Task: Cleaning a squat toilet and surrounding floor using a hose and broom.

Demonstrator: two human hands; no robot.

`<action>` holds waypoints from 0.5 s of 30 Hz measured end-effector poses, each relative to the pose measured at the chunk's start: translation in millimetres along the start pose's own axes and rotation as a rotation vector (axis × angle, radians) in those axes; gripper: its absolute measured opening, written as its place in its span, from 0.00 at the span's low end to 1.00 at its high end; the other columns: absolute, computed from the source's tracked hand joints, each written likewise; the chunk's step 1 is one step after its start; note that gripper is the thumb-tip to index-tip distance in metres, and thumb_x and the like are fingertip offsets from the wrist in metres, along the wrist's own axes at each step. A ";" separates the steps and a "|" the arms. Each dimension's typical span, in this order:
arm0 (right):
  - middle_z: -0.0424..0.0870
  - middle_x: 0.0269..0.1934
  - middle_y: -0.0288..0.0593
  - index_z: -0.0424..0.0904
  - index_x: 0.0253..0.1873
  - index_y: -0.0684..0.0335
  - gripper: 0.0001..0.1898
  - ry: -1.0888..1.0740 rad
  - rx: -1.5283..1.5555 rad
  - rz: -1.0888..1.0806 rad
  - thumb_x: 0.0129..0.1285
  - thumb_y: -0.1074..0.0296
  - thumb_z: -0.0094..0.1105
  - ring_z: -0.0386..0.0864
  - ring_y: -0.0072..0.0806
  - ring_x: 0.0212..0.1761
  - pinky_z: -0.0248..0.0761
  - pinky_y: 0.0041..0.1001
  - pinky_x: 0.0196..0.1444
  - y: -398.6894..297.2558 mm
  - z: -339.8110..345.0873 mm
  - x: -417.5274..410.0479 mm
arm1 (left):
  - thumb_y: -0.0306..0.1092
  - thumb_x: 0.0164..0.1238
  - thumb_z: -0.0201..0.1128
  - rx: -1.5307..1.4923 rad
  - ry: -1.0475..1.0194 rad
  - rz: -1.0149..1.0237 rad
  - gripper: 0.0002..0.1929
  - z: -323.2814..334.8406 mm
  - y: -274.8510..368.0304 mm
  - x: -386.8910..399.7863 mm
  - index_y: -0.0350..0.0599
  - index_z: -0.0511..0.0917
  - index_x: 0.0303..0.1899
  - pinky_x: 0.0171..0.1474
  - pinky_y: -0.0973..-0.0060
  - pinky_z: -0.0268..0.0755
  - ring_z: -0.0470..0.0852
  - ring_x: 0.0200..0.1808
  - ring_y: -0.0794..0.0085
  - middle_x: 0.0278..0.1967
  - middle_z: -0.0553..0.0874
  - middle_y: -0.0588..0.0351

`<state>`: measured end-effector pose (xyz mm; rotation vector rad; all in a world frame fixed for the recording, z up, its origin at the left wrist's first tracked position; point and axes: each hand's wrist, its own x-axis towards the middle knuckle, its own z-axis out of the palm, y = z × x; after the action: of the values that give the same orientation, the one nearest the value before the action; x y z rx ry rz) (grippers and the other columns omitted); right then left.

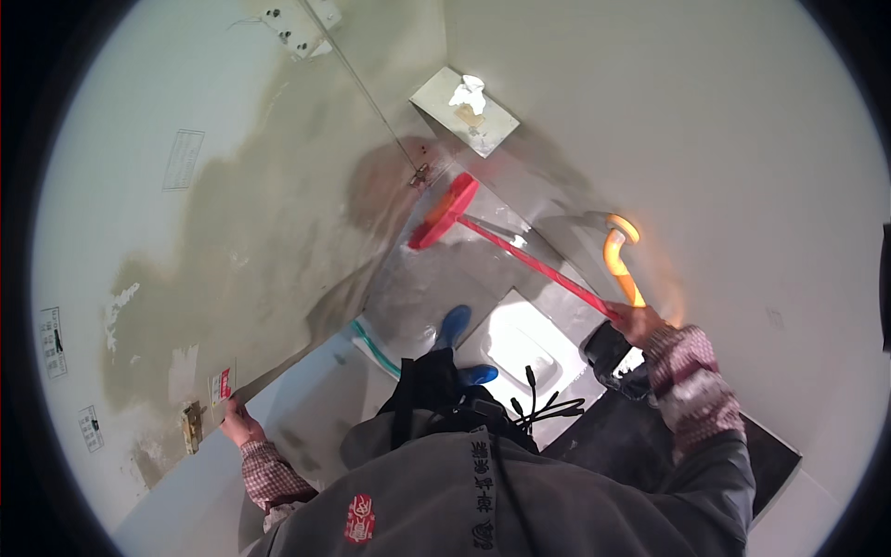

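My right hand (pixel 635 326) is closed around the end of a red handle. The handle runs up and left to a broom or brush head (pixel 444 211) in red and orange, at the foot of the wall near the corner. Beside that hand rises a yellow grab bar (pixel 615 257) mounted on the right wall. My left hand (pixel 240 422) is at the edge of a stained pale panel, perhaps a door (pixel 264 278), near a brass-coloured latch or hinge (pixel 191 427). Whether its fingers grip the edge cannot be told.
A white squat toilet (pixel 522 341) is set in the wet floor beside my blue boots (pixel 454 326). A green hose (pixel 376 349) lies at the left. A corner box (pixel 465 115) carries crumpled white paper. Near my right arm are a black bag (pixel 612 358) and a dark panel (pixel 773 452).
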<state>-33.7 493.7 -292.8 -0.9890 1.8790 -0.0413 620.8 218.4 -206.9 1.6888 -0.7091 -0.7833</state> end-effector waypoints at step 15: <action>0.78 0.39 0.49 0.70 0.54 0.50 0.20 -0.023 -0.056 0.071 0.55 0.63 0.54 0.78 0.38 0.39 0.68 0.29 0.46 0.1 0.0 13.7 | 0.17 0.47 0.51 0.043 -0.039 0.006 0.20 -4.4 18.9 -8.3 0.40 0.68 0.47 0.44 0.80 0.69 0.74 0.42 0.72 0.43 0.75 0.56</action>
<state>-36.5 485.0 -303.0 -0.9558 1.9017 0.0651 618.0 223.1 -186.5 1.7130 -0.7628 -0.8036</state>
